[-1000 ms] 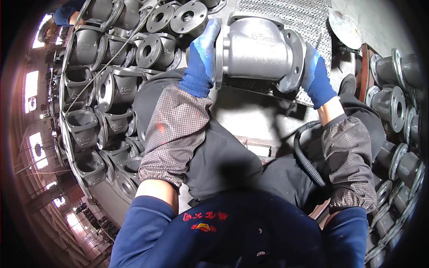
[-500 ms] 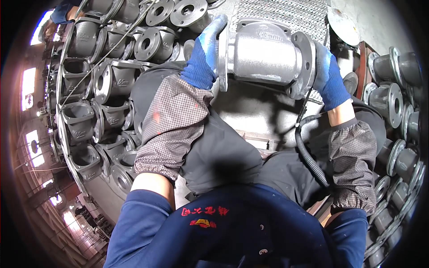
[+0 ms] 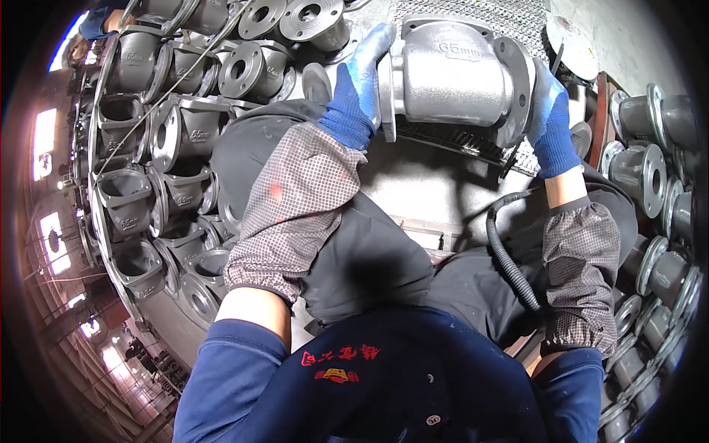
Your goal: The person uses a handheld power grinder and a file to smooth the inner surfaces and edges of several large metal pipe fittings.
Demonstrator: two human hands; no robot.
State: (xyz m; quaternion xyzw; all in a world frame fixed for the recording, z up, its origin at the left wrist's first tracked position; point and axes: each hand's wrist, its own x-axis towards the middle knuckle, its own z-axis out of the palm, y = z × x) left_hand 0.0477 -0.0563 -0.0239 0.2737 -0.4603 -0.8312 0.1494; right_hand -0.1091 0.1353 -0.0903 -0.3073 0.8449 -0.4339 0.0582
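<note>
A grey cast-metal flanged valve body (image 3: 452, 77) spans the gap between my two hands, its round body sideways and a flange at each end. My left hand (image 3: 362, 81), in a blue knitted glove with a paler palm, grips the left flange. On the opposite side my gloved right hand (image 3: 548, 111) is closed round the right flange. The fingers behind both flanges are partly hidden. Beneath and beyond the valve body lies a patterned metal mesh surface (image 3: 502, 13).
Stacked grey valve bodies (image 3: 188, 136) fill the left side, and more flanged castings (image 3: 639, 177) stand at the right. A black corrugated hose (image 3: 506, 258) curves over my right leg. A pale round disc (image 3: 572, 48) lies at the far right. Another person's hand (image 3: 114, 21) shows at the upper left.
Both hands have shifted slightly right and away from me with the valve body. The casting has rolled a little, bringing its raised marking into clearer view.
</note>
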